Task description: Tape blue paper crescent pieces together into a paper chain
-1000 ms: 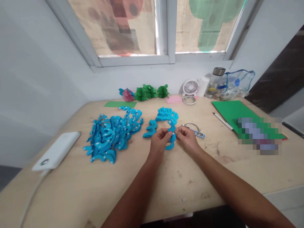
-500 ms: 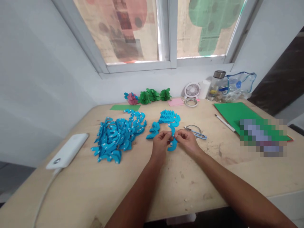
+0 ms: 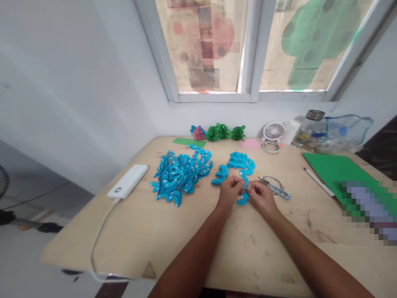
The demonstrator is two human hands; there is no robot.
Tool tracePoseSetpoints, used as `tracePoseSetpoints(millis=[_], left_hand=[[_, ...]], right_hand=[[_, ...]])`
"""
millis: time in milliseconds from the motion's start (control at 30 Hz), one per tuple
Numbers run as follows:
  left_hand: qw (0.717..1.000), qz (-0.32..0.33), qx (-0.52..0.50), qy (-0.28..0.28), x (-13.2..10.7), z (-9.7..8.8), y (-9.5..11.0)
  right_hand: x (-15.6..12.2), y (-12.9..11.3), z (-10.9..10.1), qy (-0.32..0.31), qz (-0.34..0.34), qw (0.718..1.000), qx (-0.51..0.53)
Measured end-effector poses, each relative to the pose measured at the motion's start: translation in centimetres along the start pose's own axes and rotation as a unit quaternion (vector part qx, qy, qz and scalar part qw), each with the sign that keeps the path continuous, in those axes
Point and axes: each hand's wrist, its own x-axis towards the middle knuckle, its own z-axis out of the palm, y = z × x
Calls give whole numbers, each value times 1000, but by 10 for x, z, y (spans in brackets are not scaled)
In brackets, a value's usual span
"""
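Note:
A curved blue paper piece (image 3: 242, 200) with small white squares on it sits between my two hands at the middle of the table. My left hand (image 3: 230, 191) pinches it from the left with thumb and fingers together. From the right, the closed fingertips of my right hand (image 3: 262, 196) grip the same piece. Just beyond is a row of folded blue paper pieces (image 3: 240, 160), and a smaller folded blue group (image 3: 221, 174) lies beside my left hand. To the left spreads a large heap of blue paper pieces (image 3: 180, 174) dotted with white squares.
A light blue utility knife (image 3: 279, 190) and a thin ring lie right of my hands. White power bank (image 3: 128, 181) with cable, left. Behind are green paper shapes (image 3: 222, 131), a fan (image 3: 273, 131) and a bottle (image 3: 310, 128). Green sheets (image 3: 338, 169) and a pen (image 3: 319, 182) lie right.
The view has swung left, so everything appears further right, and more of the floor at left shows. Both hands still hold the blue paper piece, with only slight finger movement.

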Motion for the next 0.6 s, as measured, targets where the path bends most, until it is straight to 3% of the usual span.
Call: tracePoseSetpoints(millis=[200, 467, 600], left_hand=[[1000, -1, 0, -5, 2, -4, -1], [998, -7, -48, -43, 3, -4, -2], [999, -4, -34, -12, 4, -6, 1]], right_hand=[[-4, -2, 2, 1, -17, 1000, -22], [-9, -15, 1, 47, -107, 983, -139], [-9, -17, -2, 68, -138, 969, -193]])
